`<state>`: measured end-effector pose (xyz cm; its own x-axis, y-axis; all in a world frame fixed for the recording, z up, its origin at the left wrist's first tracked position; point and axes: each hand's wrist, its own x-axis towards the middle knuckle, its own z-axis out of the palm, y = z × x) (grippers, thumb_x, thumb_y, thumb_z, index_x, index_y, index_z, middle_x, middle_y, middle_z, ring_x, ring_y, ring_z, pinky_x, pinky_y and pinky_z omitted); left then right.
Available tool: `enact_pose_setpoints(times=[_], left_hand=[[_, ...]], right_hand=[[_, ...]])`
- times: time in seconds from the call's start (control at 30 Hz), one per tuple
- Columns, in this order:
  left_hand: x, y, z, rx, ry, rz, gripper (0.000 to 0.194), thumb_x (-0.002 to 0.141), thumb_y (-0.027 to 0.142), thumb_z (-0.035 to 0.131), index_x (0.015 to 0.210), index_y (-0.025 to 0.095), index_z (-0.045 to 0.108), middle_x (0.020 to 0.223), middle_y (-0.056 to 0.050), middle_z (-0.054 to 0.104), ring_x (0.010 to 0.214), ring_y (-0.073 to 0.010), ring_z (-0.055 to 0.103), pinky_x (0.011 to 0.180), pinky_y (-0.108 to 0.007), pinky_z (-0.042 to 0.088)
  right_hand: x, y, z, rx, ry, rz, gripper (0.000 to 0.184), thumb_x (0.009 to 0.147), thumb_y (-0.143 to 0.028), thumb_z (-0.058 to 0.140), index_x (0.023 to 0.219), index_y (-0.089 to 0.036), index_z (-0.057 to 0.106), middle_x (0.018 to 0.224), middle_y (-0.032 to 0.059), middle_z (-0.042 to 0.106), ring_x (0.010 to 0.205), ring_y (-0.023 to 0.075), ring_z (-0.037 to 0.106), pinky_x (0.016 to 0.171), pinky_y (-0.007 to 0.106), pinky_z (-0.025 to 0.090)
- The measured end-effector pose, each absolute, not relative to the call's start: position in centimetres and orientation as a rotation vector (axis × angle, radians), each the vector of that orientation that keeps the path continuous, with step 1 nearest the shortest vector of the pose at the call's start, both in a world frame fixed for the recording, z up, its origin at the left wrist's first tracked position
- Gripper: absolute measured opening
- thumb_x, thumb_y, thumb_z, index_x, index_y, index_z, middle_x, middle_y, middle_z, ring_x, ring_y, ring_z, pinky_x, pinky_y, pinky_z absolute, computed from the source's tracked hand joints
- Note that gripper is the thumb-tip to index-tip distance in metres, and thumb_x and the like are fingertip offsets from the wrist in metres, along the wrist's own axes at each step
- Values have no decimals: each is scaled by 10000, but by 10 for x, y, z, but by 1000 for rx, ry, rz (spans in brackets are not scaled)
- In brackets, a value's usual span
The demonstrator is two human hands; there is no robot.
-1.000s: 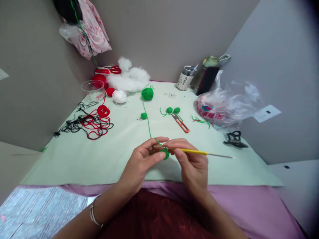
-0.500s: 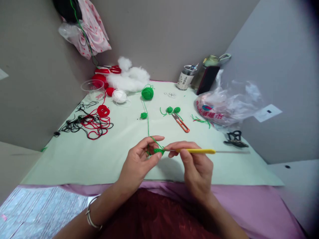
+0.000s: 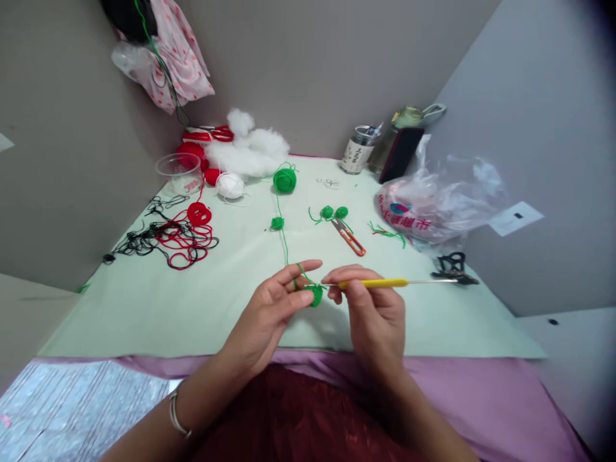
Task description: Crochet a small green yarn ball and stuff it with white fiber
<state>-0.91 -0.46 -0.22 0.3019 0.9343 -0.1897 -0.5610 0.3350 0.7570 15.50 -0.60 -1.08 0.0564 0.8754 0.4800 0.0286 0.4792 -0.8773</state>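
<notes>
Between thumb and fingers, my left hand (image 3: 269, 308) pinches a small green crochet piece (image 3: 315, 296), its index finger stretched out with green yarn (image 3: 285, 247) running over it. That yarn leads back toward the green yarn ball (image 3: 285, 181). My right hand (image 3: 378, 314) grips the yellow handle of a crochet hook (image 3: 375, 283) like a pen. The hook's thin metal tip meets the top edge of the crochet piece, and its other metal end points right. Fingers hide part of the piece.
Orange thread snips (image 3: 350, 239) lie beyond my hands, beside small green crocheted balls (image 3: 334, 212). Tangled black and red yarn (image 3: 187, 237) spreads at left, near white stuffing (image 3: 250, 151). A plastic bag (image 3: 433, 199), a pen jar (image 3: 357, 151) and a black claw clip (image 3: 455, 266) stand or lie at right.
The green piece has turned to show more of its face below the hook. My right hand and the hook have shifted slightly left and up, the tip now reaching across the piece's top edge.
</notes>
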Motion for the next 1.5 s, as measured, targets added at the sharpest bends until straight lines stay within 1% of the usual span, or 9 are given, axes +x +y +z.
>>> enact_pose_setpoints(times=[0.13, 0.2, 0.3, 0.4, 0.5, 0.67, 0.93, 1.37, 1.5], left_hand=[[-3, -9, -5, 779, 802, 1163, 410, 790, 259, 880, 1191, 261, 796, 915, -4, 686, 909, -142, 589, 883, -249, 453], [-1, -8, -6, 743, 801, 1182, 454, 780, 250, 889, 1221, 270, 783, 885, 8, 677, 881, -130, 580, 866, -239, 449], [-3, -5, -7, 563, 688, 1080, 460, 794, 263, 872, 1241, 226, 774, 901, -12, 691, 828, -115, 580, 831, -237, 459], [-6, -2, -6, 461, 627, 1036, 411, 804, 266, 854, 1198, 167, 793, 843, -4, 644, 714, -83, 521, 760, -226, 460], [-7, -2, -5, 557, 682, 1100, 394, 798, 240, 860, 1184, 193, 797, 825, 10, 627, 745, -88, 538, 778, -215, 454], [-4, -7, -9, 862, 796, 1131, 431, 800, 231, 865, 1218, 261, 762, 880, 8, 661, 884, -136, 619, 864, -251, 472], [-5, -6, -6, 1007, 961, 1189, 442, 780, 194, 828, 1211, 231, 735, 840, 25, 555, 853, -144, 569, 854, -285, 463], [-5, -9, -6, 1129, 992, 1188, 446, 785, 170, 807, 1219, 247, 736, 854, 29, 580, 873, -136, 578, 890, -273, 450], [-8, -8, -4, 1049, 913, 1145, 346, 854, 260, 779, 1197, 236, 734, 876, 16, 599, 867, -134, 581, 834, -255, 466]], right_hand=[[152, -9, -13, -914, -1526, 626, 193, 1019, -176, 600, 1050, -248, 777, 940, 43, 776, 810, 182, 710, 709, 321, 596], [151, -13, -17, -902, -1642, 418, 262, 988, -111, 624, 1135, -268, 775, 1019, 57, 780, 893, 198, 726, 759, 339, 605], [153, -15, -20, -880, -1751, 199, 362, 958, -77, 648, 1219, -301, 764, 1126, 75, 773, 974, 220, 728, 795, 364, 610], [156, -13, -17, -913, -1552, 416, 268, 1007, -134, 593, 1139, -279, 775, 989, 60, 772, 848, 203, 714, 717, 353, 596], [156, -8, -12, -880, -1348, 725, 216, 1042, -216, 567, 1019, -247, 779, 888, 43, 749, 716, 165, 662, 639, 310, 559], [155, -4, -16, -901, -1366, 842, 162, 1012, -276, 641, 987, -239, 797, 904, 39, 762, 757, 161, 671, 689, 296, 568], [155, 3, -17, -841, -1163, 1089, 208, 994, -371, 660, 922, -214, 777, 862, 45, 751, 676, 141, 629, 649, 279, 538], [154, 7, -14, -784, -906, 1432, 237, 919, -444, 760, 866, -214, 740, 775, 14, 711, 625, 107, 575, 628, 221, 504], [156, 6, -13, -760, -866, 1452, 233, 907, -442, 780, 865, -213, 762, 813, 14, 728, 641, 88, 587, 657, 200, 500]])
